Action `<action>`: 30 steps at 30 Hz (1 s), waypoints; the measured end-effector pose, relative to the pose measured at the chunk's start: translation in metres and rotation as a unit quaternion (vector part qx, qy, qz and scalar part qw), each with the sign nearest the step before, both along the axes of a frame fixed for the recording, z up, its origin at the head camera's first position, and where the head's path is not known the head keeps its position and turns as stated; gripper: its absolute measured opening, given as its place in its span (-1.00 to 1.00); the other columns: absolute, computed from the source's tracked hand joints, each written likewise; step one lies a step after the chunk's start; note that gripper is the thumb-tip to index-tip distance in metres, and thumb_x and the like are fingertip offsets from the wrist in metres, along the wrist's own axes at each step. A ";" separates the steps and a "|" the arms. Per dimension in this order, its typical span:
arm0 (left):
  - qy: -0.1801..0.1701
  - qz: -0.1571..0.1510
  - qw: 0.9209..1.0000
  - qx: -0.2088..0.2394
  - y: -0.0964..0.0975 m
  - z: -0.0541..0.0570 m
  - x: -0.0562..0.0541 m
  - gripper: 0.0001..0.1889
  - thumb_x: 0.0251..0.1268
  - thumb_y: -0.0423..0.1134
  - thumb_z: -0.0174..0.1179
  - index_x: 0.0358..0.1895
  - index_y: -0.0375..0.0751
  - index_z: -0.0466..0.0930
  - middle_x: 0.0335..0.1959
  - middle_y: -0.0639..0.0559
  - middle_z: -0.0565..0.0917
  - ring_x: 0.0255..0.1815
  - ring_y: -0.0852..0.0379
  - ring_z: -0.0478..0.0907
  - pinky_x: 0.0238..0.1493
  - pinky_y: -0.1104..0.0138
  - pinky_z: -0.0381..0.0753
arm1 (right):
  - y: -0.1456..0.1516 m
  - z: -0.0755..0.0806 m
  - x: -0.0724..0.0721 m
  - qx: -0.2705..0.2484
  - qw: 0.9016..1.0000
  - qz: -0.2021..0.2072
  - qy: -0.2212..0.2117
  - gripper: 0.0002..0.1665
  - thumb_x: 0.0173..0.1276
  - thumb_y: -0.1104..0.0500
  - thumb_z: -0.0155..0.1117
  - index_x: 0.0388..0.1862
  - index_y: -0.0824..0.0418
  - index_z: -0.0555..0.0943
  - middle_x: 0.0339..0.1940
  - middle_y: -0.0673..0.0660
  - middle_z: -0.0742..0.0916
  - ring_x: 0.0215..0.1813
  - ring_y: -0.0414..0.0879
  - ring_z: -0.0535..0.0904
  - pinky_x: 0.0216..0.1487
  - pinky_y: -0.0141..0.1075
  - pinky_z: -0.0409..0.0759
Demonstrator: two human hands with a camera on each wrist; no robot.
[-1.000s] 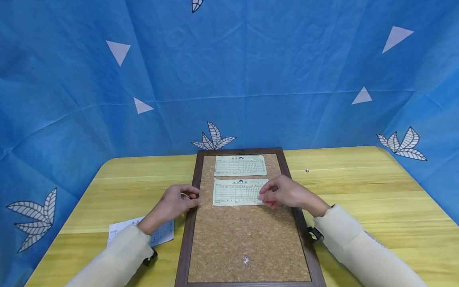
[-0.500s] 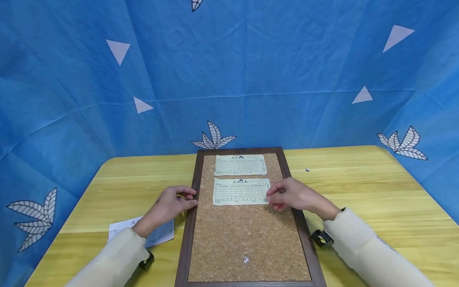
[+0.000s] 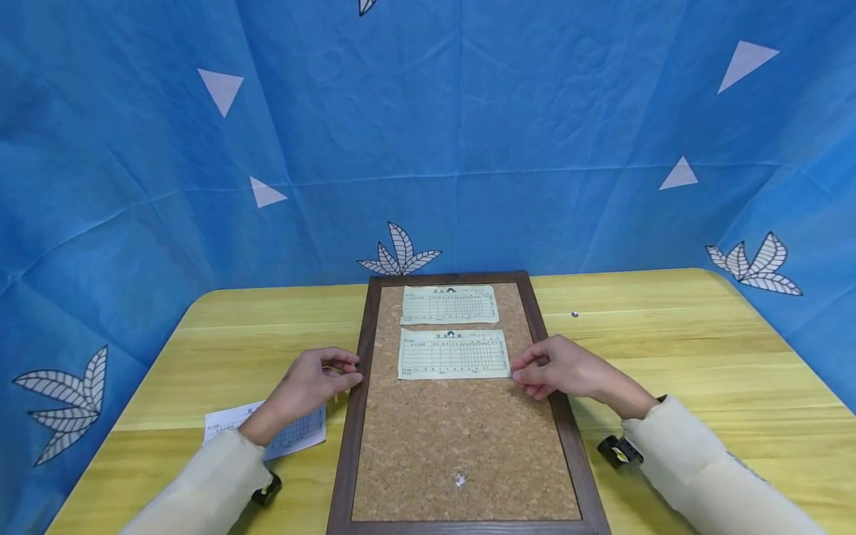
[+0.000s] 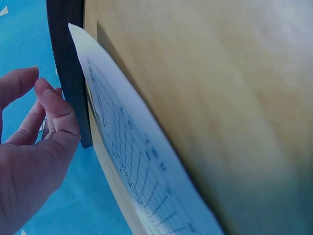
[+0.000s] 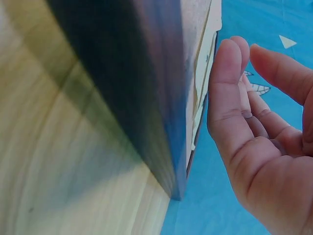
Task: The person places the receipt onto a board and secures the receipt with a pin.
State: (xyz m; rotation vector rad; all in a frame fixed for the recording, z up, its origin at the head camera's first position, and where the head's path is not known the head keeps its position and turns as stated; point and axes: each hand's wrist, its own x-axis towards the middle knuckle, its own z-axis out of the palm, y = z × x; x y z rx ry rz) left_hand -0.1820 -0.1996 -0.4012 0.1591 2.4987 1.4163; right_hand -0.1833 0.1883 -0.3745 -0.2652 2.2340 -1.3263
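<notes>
A framed cork board (image 3: 461, 431) lies on the wooden table. Two pale green printed slips are on it, an upper slip (image 3: 449, 316) and a lower slip (image 3: 455, 360), each with a silver thumbtack at its top middle. My right hand (image 3: 575, 370) hovers by the lower slip's right edge, holding nothing; the right wrist view shows a gap between thumb and forefinger. Whether a fingertip touches the slip I cannot tell. My left hand (image 3: 304, 386), loosely bent and holding nothing, is beside the board's left frame (image 3: 354, 416).
A white printed slip (image 3: 304, 435) lies on the table (image 3: 167, 386), partly under my left forearm. Another thumbtack (image 3: 574, 314) sits right of the board. A small whitish worn spot (image 3: 460, 481) marks the lower cork. Blue cloth (image 3: 428, 134) hangs behind the table.
My right hand has drawn right, off the lower slip's right part to beside its edge. My left hand has shifted slightly left, away from the frame. The slips stay in place.
</notes>
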 end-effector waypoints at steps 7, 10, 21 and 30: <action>-0.008 0.011 1.000 0.007 -0.005 0.001 0.002 -0.68 0.35 -0.31 0.31 0.09 -0.39 0.61 -0.11 -0.11 0.63 -0.17 0.04 0.66 -0.29 0.25 0.60 | 0.009 -0.002 0.004 -0.006 1.000 0.003 0.001 -0.74 0.42 0.30 0.26 -0.04 0.50 0.64 -0.35 0.14 0.74 -0.34 -0.09 0.65 -0.28 -0.20 0.70; -0.007 0.010 1.000 0.007 -0.007 0.001 0.002 -0.67 0.35 -0.30 0.31 0.10 -0.39 0.61 -0.11 -0.12 0.63 -0.16 0.03 0.66 -0.25 0.24 0.62 | 0.013 -0.003 0.005 -0.010 1.000 0.000 0.001 -0.72 0.43 0.30 0.25 -0.02 0.52 0.63 -0.35 0.14 0.74 -0.34 -0.09 0.65 -0.27 -0.20 0.71; -0.007 -0.001 1.000 0.013 -0.016 0.002 0.002 -0.65 0.39 -0.30 0.26 0.15 -0.42 0.57 -0.07 -0.15 0.62 -0.14 0.01 0.65 -0.28 0.24 0.62 | 0.023 -0.005 0.009 -0.013 1.000 -0.004 0.000 -0.70 0.43 0.30 0.24 0.01 0.53 0.61 -0.33 0.14 0.74 -0.33 -0.08 0.64 -0.29 -0.22 0.69; -0.015 -0.008 1.000 0.011 -0.024 0.003 0.001 -0.61 0.40 -0.25 0.26 0.19 -0.40 0.55 -0.02 -0.15 0.61 -0.10 0.01 0.64 -0.27 0.20 0.58 | 0.031 -0.008 0.014 -0.013 1.000 -0.006 -0.009 -0.69 0.42 0.29 0.25 -0.01 0.53 0.60 -0.35 0.13 0.73 -0.33 -0.06 0.64 -0.29 -0.22 0.69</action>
